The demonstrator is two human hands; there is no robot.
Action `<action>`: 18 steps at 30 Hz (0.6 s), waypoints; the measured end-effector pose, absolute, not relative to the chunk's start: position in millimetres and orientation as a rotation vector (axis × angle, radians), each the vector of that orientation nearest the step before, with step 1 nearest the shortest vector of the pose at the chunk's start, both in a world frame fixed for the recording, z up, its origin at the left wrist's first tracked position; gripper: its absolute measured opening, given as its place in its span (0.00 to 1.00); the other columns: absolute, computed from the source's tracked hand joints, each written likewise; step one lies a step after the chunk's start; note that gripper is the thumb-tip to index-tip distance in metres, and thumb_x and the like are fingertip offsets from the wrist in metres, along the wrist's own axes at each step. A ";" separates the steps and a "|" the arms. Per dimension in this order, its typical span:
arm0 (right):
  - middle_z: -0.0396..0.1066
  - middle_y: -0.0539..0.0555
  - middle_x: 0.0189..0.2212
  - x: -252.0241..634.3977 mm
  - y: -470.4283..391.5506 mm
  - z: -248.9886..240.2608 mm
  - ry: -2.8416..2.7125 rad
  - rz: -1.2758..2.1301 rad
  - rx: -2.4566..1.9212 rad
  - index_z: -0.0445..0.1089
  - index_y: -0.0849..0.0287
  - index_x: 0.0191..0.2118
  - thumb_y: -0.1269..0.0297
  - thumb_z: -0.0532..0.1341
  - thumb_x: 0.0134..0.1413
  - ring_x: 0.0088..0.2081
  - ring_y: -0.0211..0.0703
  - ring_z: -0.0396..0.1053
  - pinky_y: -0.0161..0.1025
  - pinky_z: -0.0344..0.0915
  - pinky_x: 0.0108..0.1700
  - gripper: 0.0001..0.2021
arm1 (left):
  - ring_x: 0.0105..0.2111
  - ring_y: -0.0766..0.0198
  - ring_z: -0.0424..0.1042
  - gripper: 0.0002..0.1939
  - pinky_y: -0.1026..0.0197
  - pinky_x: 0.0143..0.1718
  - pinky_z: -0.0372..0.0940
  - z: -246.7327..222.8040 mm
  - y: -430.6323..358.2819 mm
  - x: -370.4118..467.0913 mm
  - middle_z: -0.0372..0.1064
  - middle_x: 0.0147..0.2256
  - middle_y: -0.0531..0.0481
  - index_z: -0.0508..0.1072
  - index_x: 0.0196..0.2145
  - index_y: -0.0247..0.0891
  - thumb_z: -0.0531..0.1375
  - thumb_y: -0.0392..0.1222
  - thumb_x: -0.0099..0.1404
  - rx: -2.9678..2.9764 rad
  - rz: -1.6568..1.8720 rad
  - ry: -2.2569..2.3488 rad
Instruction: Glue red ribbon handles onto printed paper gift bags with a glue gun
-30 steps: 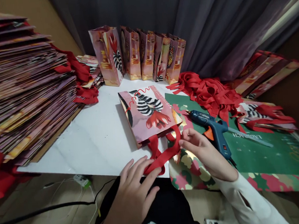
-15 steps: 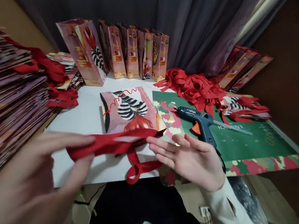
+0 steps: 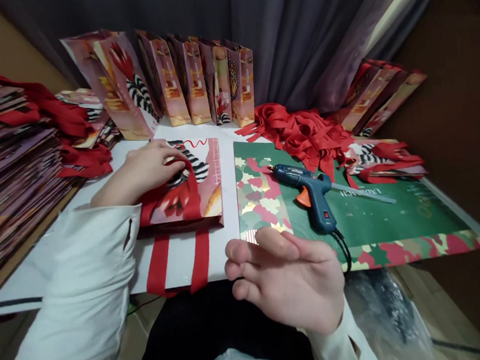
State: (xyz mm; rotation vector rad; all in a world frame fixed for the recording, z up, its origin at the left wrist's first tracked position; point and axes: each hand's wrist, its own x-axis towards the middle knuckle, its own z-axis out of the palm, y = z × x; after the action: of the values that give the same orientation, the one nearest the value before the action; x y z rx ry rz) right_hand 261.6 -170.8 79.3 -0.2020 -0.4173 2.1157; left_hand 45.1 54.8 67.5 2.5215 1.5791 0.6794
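My left hand is over the upper left of a paper bag lying flat on the table. It pinches a red ribbon, which loops across the printed front of the bag; the fingertips are partly hidden. Two more red ribbon strips come from beneath the bag's near edge and hang over the table edge. My right hand hovers in front of the table, palm turned up, fingers loosely bent, holding nothing. A blue glue gun with an orange trigger lies beyond it on a green printed bag.
Upright paper bags line the back by the curtain. A tall stack of flat bags fills the left side. Red ribbons are heaped at the back right, near more bags. The glue gun's cord drops over the front edge.
My left hand has carried the red ribbon forward and down onto the flat bag. My right hand has come back slightly toward me, its fingers more bent. The view has shifted a little.
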 end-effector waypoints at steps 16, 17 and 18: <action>0.57 0.49 0.28 246.8 -164.5 56.3 -0.624 1.863 -0.496 0.60 0.58 0.27 0.61 0.60 0.60 0.34 0.38 0.57 0.35 0.55 0.40 0.12 | 0.43 0.65 0.71 0.09 0.62 0.47 0.60 74.8 -123.5 35.8 0.73 0.43 0.56 0.71 0.46 0.46 0.53 0.41 0.70 2.497 0.976 1.353; 0.58 0.49 0.29 247.7 -164.5 53.5 -0.676 1.822 -0.581 0.61 0.58 0.28 0.61 0.60 0.60 0.34 0.38 0.57 0.35 0.54 0.39 0.12 | 0.43 0.64 0.70 0.10 0.62 0.47 0.60 64.5 -131.9 34.2 0.72 0.42 0.56 0.70 0.47 0.46 0.53 0.40 0.70 2.528 0.942 1.311; 0.58 0.49 0.29 248.5 -164.4 50.4 -0.733 1.781 -0.662 0.61 0.58 0.28 0.60 0.59 0.61 0.34 0.38 0.56 0.35 0.54 0.37 0.12 | 0.44 0.64 0.70 0.10 0.61 0.47 0.60 54.1 -138.6 33.6 0.72 0.43 0.55 0.69 0.48 0.46 0.54 0.39 0.70 2.525 0.869 1.335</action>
State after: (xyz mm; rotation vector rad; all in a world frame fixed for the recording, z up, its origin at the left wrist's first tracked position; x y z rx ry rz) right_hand 248.5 -164.4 50.4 -0.6621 -0.7333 1.7808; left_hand 33.6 -138.6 54.1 2.5246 1.3350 0.8694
